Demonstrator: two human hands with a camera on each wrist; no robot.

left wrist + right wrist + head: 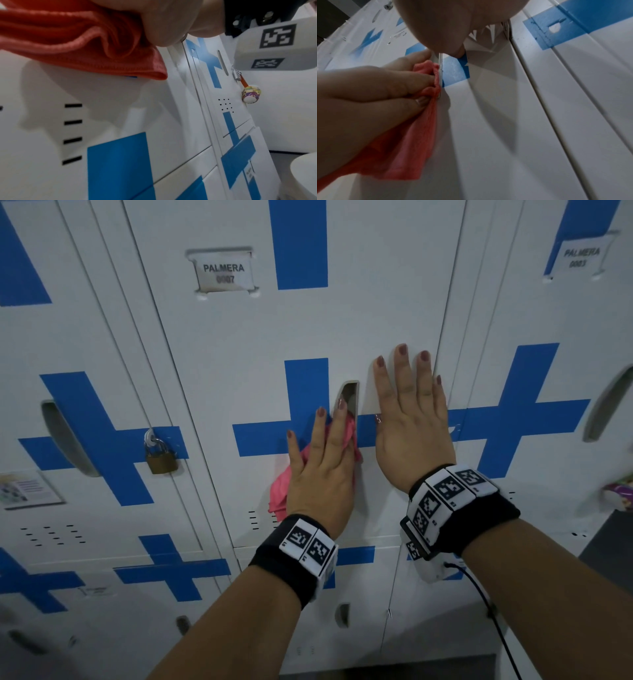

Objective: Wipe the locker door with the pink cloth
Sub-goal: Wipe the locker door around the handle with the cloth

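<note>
The white locker door (pixel 274 330) bears a blue cross and a recessed handle slot (pixel 350 393). My left hand (pixel 322 467) holds the pink cloth (pixel 281 491) against the door at the slot's left edge. In the right wrist view its thumb and fingers (pixel 385 86) pinch the cloth (pixel 412 142) beside the slot's rim. Folds of the cloth (pixel 77 40) bunch under the palm (pixel 171 20) in the left wrist view. My right hand (pixel 411 419) lies flat on the door just right of the slot, fingers straight and pointing up.
A brass padlock (pixel 160 457) hangs on the locker to the left. A name plate (pixel 224 272) sits above on this door, vent slots (pixel 253 520) below. A colourful keychain toy (pixel 251 94) dangles from the locker on the right. More lockers stand below.
</note>
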